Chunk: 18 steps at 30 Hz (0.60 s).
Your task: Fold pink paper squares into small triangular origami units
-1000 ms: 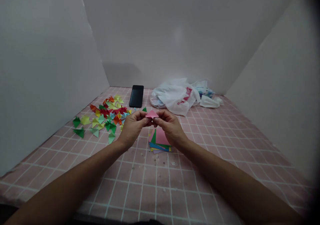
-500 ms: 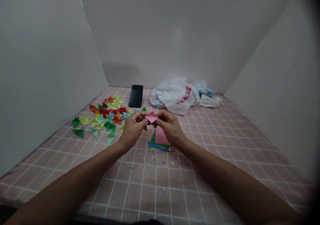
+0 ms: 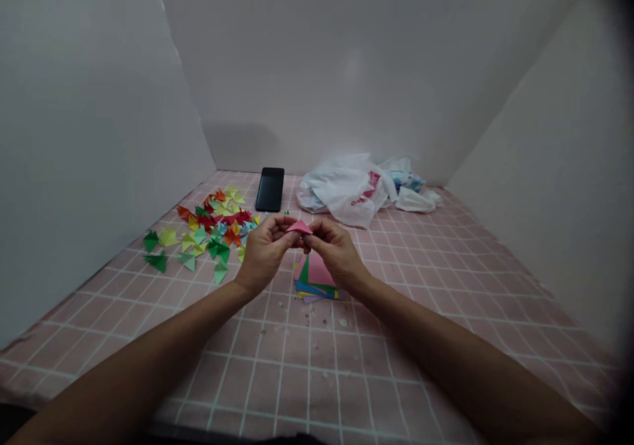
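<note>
A small pink folded paper (image 3: pixel 300 227), showing a triangular face, is held up between my two hands. My left hand (image 3: pixel 265 250) pinches its left corner between thumb and fingers. On the other side, my right hand (image 3: pixel 337 250) grips the right corner the same way, so both hands are closed. Below them on the table lies a stack of coloured paper sheets (image 3: pixel 319 272), pink on top with green, blue and yellow edges showing. My right hand partly hides that stack.
Many small folded paper pieces (image 3: pixel 218 250) in green, yellow, red and orange are scattered at the left. A black phone (image 3: pixel 270 189) lies behind them. White plastic bags (image 3: pixel 351 191) rest against the back wall. A pink checked cloth (image 3: pixel 238 366) covers the table; small scraps dot it.
The pink paper showed a diamond shape before; now it is folded to a triangle, its lower half gone from view. My hands stay nearly in place, with the fingers shifted slightly.
</note>
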{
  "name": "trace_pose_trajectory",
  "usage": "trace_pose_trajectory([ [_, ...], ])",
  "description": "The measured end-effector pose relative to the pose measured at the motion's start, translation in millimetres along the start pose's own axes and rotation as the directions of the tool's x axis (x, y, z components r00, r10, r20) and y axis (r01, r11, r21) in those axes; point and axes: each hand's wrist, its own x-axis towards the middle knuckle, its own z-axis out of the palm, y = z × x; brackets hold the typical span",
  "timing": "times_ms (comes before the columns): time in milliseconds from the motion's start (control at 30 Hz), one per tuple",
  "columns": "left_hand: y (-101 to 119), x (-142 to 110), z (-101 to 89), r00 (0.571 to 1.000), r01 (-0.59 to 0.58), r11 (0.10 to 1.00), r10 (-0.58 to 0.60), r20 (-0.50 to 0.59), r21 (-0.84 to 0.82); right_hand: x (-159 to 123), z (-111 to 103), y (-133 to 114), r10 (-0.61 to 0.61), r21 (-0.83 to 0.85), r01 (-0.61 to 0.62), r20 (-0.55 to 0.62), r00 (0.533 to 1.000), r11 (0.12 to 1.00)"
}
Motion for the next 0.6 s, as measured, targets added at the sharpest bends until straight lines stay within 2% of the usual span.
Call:
trace_pose_trajectory([
  [133, 0.0, -0.1, -1.1, 0.998, 0.055, 0.998, -0.053, 0.043, -0.032, 0.1, -1.4, -0.7, -0.002, -0.019, 0.002, -0.005, 1.0, 1.0],
  [233, -0.8, 0.0, -2.2, 0.996, 0.089, 0.995, -0.087, 0.036, -0.034, -0.3, -1.7, -1.4, 0.008, -0.038, -0.008, -0.005, 1.0, 0.999],
  [400, -1.8, 0.4, -3.3, 0.997, 0.077, 0.997, -0.076, -0.019, 0.009, -1.3, 0.3, -4.5, -0.023, -0.078, 0.023, -0.007, 1.0, 0.997],
  [600, -1.7, -1.4, -2.4, 0.998, 0.068, 0.997, -0.068, 0.007, 0.022, -0.9, 1.3, -7.4, -0.1, -0.08, 0.098, -0.028, 0.995, 0.992],
])
